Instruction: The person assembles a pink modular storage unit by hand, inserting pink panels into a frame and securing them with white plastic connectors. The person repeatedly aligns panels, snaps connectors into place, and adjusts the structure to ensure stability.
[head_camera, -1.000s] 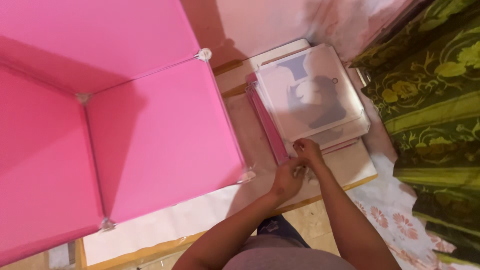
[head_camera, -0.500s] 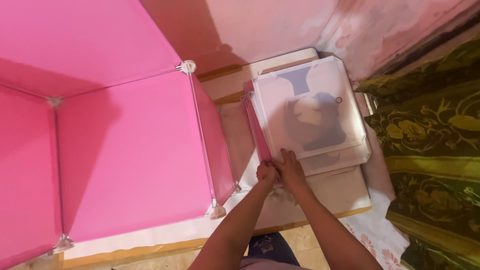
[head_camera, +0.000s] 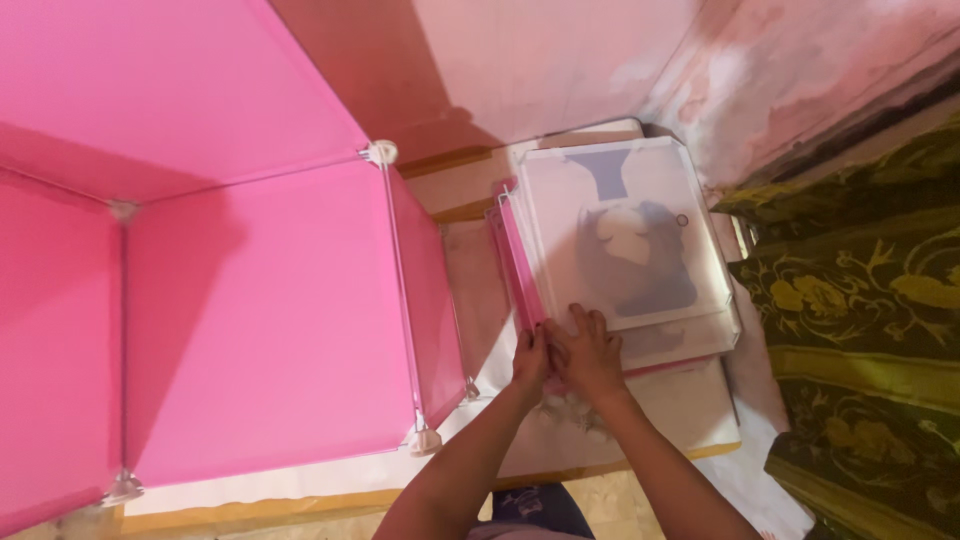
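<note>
A stack of square panels leans by the wall: translucent white panels (head_camera: 620, 240) with a dark printed figure on top, and pink panels (head_camera: 520, 265) on edge along their left side. My left hand (head_camera: 530, 358) grips the lower end of the pink panels. My right hand (head_camera: 590, 350) lies flat, fingers spread, on the near corner of the white panels, touching my left hand. Left of the stack stands a pink panel cube (head_camera: 260, 310) with white corner connectors (head_camera: 382, 152).
A pale board (head_camera: 690, 420) lies on the floor under the stack. At the right hangs a green cloth with gold patterns (head_camera: 870, 310). A pinkish wall (head_camera: 600, 60) rises behind the stack. Patterned flooring shows at the bottom right.
My hands have shifted from the stack's lower right edge toward its left corner and come together. The view has swung right, so the pink cube now fills less of it.
</note>
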